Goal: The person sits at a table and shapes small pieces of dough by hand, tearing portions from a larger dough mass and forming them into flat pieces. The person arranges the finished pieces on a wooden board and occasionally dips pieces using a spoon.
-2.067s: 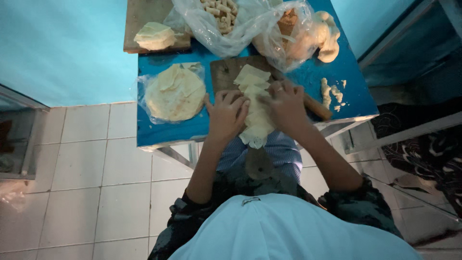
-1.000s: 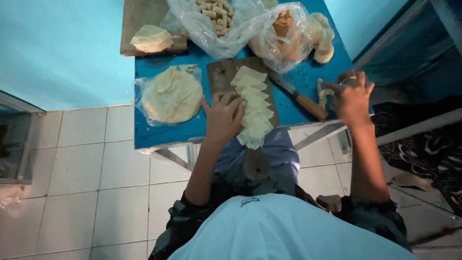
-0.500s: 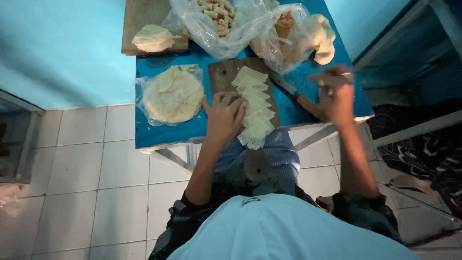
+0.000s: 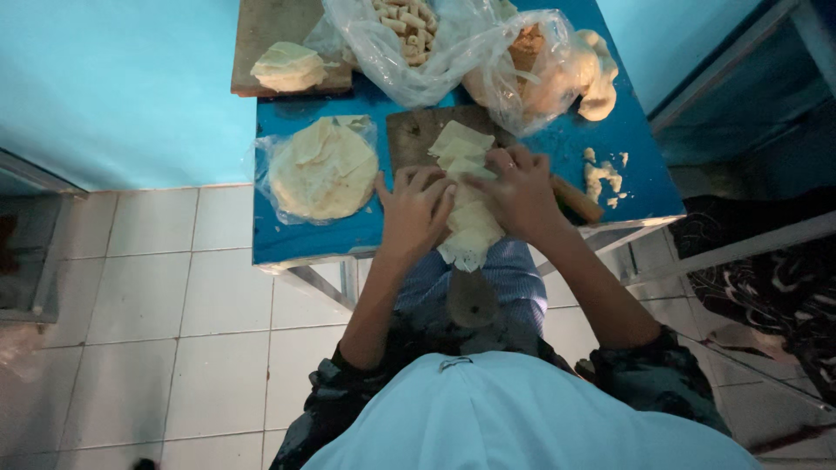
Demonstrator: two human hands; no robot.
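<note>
Setting: blue surface [image 4: 305,239] above white floor tiles.
Dough strip [image 4: 466,196]: overlapping squares along the wooden board [image 4: 409,139].
Left hand [image 4: 416,209]: flat, open on the strip.
Right hand [image 4: 521,191]: fingers pressing the strip, gripping nothing.
Done: round stack [image 4: 324,170] in plastic, rolled pieces [image 4: 407,22] bagged.
Left: this strip lies unrolled.

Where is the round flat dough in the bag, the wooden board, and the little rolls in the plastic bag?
round flat dough [image 4: 322,170], head view, middle of its top face.
wooden board [image 4: 407,139], head view, bare left part.
little rolls [image 4: 406,23], head view, middle of the pile.
</note>
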